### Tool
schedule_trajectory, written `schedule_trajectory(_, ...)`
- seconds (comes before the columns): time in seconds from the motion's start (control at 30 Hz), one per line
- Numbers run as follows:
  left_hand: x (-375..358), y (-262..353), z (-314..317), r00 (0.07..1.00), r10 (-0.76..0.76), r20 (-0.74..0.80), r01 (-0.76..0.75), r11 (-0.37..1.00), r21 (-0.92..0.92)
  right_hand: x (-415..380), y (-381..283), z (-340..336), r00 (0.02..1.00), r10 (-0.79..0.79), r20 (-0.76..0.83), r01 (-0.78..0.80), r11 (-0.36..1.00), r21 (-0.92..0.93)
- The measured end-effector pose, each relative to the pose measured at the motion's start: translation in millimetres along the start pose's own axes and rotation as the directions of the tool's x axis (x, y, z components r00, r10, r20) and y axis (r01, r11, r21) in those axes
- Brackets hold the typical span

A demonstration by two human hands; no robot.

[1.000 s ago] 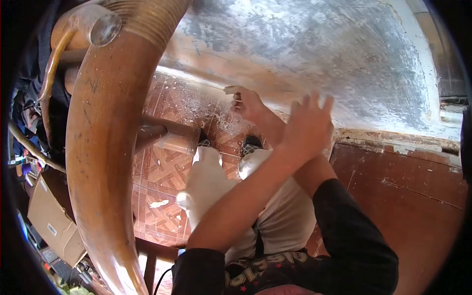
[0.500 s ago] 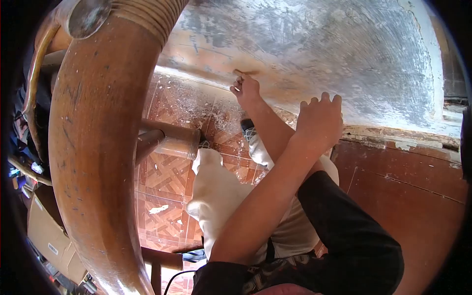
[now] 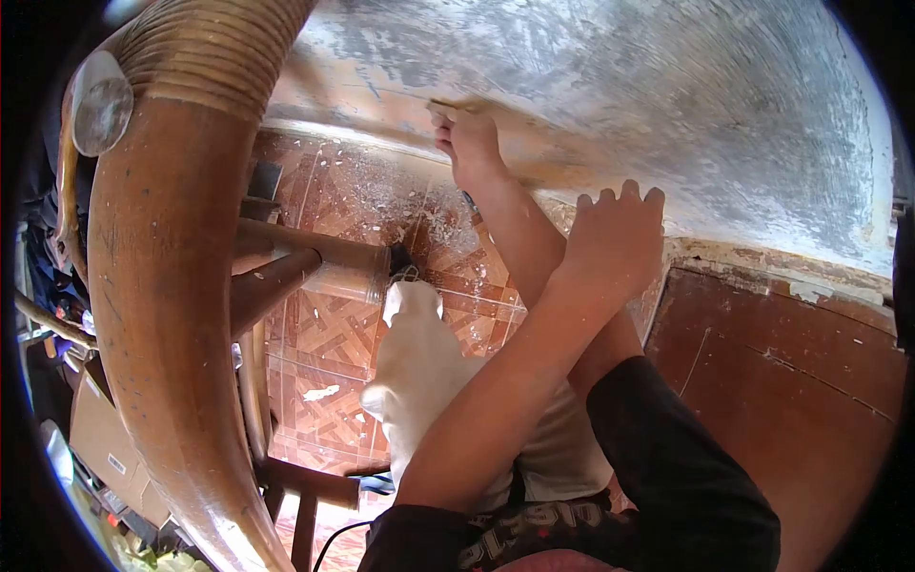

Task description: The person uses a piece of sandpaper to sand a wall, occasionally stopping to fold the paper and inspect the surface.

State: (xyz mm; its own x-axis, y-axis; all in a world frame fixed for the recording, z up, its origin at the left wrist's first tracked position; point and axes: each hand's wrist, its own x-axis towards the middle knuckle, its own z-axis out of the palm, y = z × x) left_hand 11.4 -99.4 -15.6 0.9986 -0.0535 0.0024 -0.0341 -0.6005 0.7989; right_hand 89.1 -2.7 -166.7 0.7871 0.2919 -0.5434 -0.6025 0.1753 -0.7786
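My forearms cross in front of me. My right hand (image 3: 474, 143) is out at the lower wall (image 3: 562, 95), on the left. Its fingers are closed on a thin, flat, brown-edged piece (image 3: 440, 104) pressed against the wall; its kind is not clear. Back upward, my left hand (image 3: 620, 224) is nearer to me and to the right, over my bent leg. Its fingers curl down out of sight, so what they grip, if anything, is hidden. The wall has grey smeared patches and bare tan areas.
A thick curved wooden furniture piece (image 3: 181, 286) fills the left side, with lower wooden bars (image 3: 324, 257) reaching toward my leg. White flakes and dust (image 3: 372, 195) lie on the patterned floor (image 3: 324, 334). A cardboard box (image 3: 110, 448) sits at the lower left.
My right hand has moved slightly left and up along the wall with the thin piece. My left hand keeps nearly the same place in view. The view has shifted a little.
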Motion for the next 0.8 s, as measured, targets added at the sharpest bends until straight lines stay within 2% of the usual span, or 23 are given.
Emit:
schedule_trajectory(0.03,0,-1,0,1.0,0.012,-0.022,-0.011,1.0,0.022,-7,-5,8,0.992,-0.074,0.106,0.075,0.997,-0.01)
schedule_trajectory(0.1,-2,-3,1,0.999,0.015,-0.033,-0.013,0.999,0.047,-11,-10,15,0.993,-0.085,0.077,0.086,0.996,-0.003)
schedule_trajectory(0.17,-1,-4,-1,0.998,0.031,-0.052,-0.029,0.999,0.03,-17,-13,17,0.997,0.081,-0.002,-0.08,0.991,0.111)
schedule_trajectory(0.2,-1,-4,0,0.998,0.026,-0.062,-0.024,0.999,0.035,-6,-7,5,0.987,0.161,0.012,-0.159,0.963,0.216)
schedule_trajectory(0.23,-1,-5,0,0.997,0.017,-0.074,-0.014,0.999,0.042,3,1,-6,0.988,0.154,0.027,-0.157,0.965,0.21)
schedule_trajectory(0.3,4,-6,-6,0.994,0.009,-0.11,-0.003,0.998,0.057,2,-3,-6,0.976,0.211,-0.044,-0.208,0.975,0.077)
schedule_trajectory(0.33,3,-5,-4,0.994,-0.009,-0.107,0.017,0.997,0.078,7,-6,-6,0.986,0.132,-0.105,-0.132,0.991,0.003)
schedule_trajectory(0.37,2,-5,-2,0.995,-0.028,-0.095,0.037,0.995,0.095,3,-13,0,0.984,0.144,-0.105,-0.145,0.989,-0.004)
schedule_trajectory(0.43,-2,-5,3,0.997,-0.029,-0.077,0.034,0.997,0.066,-5,-15,-2,0.994,0.047,0.101,-0.051,0.998,0.034)
schedule_trajectory(0.47,-1,-5,2,0.997,0.002,-0.08,0.003,0.998,0.063,-5,-19,-2,0.984,0.033,0.173,-0.056,0.99,0.13)
schedule_trajectory(0.6,-11,-12,0,0.994,-0.003,-0.108,0.014,0.994,0.106,5,-7,-9,0.978,0.076,0.193,-0.111,0.977,0.18)
schedule_trajectory(0.67,-13,-21,0,0.993,0.011,-0.12,0.011,0.983,0.181,15,-1,-13,0.986,0.164,0.007,-0.163,0.97,0.179)
schedule_trajectory(0.7,-11,-25,-1,0.993,0.006,-0.121,0.016,0.982,0.186,18,-3,-11,0.986,0.168,0.013,-0.168,0.969,0.181)
schedule_trajectory(0.77,-10,-24,-1,0.982,0.081,-0.173,-0.059,0.99,0.128,18,-9,-11,0.977,0.118,0.178,-0.172,0.93,0.326)
schedule_trajectory(0.8,-9,-22,-3,0.982,0.075,-0.175,-0.054,0.991,0.123,14,-12,-8,0.975,0.113,0.192,-0.18,0.906,0.382)
